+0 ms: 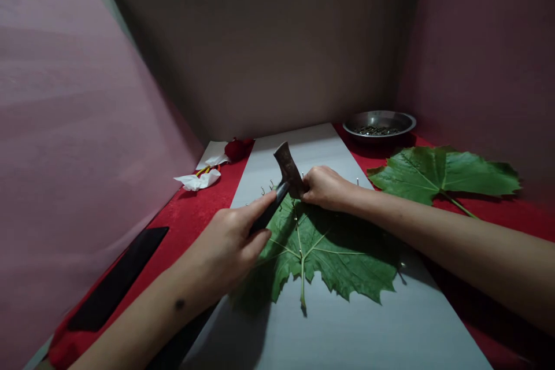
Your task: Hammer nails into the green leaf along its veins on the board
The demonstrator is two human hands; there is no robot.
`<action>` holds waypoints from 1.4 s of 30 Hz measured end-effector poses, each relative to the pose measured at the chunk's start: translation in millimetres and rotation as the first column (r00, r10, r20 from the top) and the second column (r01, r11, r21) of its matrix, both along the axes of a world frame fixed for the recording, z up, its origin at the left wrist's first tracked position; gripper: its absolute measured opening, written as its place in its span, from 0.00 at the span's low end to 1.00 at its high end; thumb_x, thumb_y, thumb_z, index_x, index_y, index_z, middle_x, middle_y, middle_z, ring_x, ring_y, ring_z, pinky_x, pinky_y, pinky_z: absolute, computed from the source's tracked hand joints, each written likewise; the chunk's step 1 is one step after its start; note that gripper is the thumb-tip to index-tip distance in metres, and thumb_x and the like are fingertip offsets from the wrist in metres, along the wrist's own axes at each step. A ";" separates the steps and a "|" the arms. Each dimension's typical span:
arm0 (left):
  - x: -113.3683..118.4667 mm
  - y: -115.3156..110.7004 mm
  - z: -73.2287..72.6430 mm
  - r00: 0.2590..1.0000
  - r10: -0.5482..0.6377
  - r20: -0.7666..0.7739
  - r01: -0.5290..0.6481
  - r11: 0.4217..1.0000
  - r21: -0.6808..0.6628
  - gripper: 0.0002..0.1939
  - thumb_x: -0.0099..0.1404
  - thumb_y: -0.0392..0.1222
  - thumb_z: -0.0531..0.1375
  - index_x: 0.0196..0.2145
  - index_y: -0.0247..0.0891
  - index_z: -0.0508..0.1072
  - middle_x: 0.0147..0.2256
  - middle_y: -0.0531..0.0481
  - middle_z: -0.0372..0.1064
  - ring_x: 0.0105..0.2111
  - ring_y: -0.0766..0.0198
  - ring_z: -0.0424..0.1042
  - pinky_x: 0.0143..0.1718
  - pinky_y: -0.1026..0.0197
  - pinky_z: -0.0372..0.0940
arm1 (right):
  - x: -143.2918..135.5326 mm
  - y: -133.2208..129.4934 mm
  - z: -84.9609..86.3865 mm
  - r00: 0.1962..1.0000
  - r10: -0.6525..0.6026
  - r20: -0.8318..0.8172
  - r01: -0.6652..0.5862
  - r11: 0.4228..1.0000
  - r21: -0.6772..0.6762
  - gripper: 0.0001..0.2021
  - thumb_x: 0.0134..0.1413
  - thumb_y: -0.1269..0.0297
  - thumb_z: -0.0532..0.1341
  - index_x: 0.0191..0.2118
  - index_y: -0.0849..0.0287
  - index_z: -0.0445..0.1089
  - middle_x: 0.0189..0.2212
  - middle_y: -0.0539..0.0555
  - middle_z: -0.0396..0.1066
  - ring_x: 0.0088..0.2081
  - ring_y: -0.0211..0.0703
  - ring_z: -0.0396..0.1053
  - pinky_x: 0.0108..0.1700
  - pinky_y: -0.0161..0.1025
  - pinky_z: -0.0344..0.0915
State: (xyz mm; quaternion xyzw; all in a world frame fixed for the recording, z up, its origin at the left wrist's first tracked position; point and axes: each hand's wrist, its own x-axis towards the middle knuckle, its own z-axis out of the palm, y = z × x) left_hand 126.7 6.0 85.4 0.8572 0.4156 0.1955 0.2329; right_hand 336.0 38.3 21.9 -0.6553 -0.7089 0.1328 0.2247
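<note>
A green leaf is spread on a white board, between its left and right edges, with the stem pointed toward the near edge. The board is carried by the red-covered surface. The handle of a hammer is gripped by the left hand, its fingers clamped around it and the index finger laid along it toward the head. The fingers of the right hand are curled right at the hammer head; whether anything is pinched between them cannot be told.

Thin nails stand about the leaf, several near its far left margin. A steel bowl is set toward the surface's far right corner, with a second leaf nearer, by the right edge.

With the head so close, the right fingertips could be struck if a blow were misjudged. A nail could be bent by a slanted hit, the leaf torn by a glancing one. Standing nails could be knocked by a low forearm.
</note>
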 end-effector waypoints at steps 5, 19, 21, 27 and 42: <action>-2.3 -1.9 3.8 1.000 0.009 -0.010 -0.009 0.999 0.044 0.28 0.54 0.42 0.60 0.54 0.45 0.70 0.19 0.54 0.67 0.16 0.67 0.58 0.15 0.66 0.54 | 0.1 -0.5 -0.3 1.000 0.008 -0.013 -0.008 1.000 0.012 0.09 0.37 0.73 0.59 0.26 0.61 0.77 0.21 0.56 0.72 0.24 0.38 0.65 0.25 0.36 0.52; -0.9 -6.6 4.2 0.987 -0.082 -0.137 0.109 0.973 0.204 0.27 0.60 0.37 0.52 0.58 0.36 0.64 0.31 0.50 0.72 0.24 0.67 0.66 0.27 0.65 0.60 | 0.7 1.2 -0.9 0.999 0.018 0.044 -0.018 1.000 -0.006 0.09 0.39 0.72 0.60 0.28 0.61 0.78 0.22 0.57 0.73 0.24 0.37 0.65 0.26 0.34 0.53; 1.4 -7.1 2.8 0.975 -0.082 -0.209 0.123 0.974 0.191 0.27 0.59 0.35 0.52 0.58 0.37 0.64 0.29 0.50 0.71 0.24 0.67 0.65 0.26 0.65 0.59 | -0.2 0.7 -0.6 0.999 0.016 0.047 -0.015 1.000 -0.012 0.09 0.40 0.71 0.60 0.28 0.63 0.77 0.23 0.58 0.73 0.24 0.37 0.65 0.25 0.35 0.52; 1.1 -7.1 5.3 0.980 -0.076 -0.184 0.099 0.988 0.116 0.27 0.59 0.36 0.53 0.58 0.38 0.64 0.22 0.55 0.65 0.17 0.71 0.58 0.19 0.67 0.55 | 2.0 -3.2 8.7 0.997 0.073 0.014 -0.072 0.996 -0.046 0.09 0.41 0.73 0.59 0.29 0.64 0.77 0.23 0.56 0.72 0.24 0.36 0.64 0.25 0.34 0.53; 0.1 -13.7 7.1 0.988 -0.074 -0.138 0.098 0.979 0.179 0.27 0.59 0.38 0.54 0.57 0.36 0.65 0.40 0.46 0.75 0.34 0.60 0.73 0.35 0.60 0.66 | 28.7 -51.6 -5.5 0.963 0.241 0.123 -0.265 0.935 0.236 0.10 0.55 0.67 0.56 0.34 0.56 0.76 0.39 0.57 0.74 0.44 0.45 0.67 0.43 0.40 0.63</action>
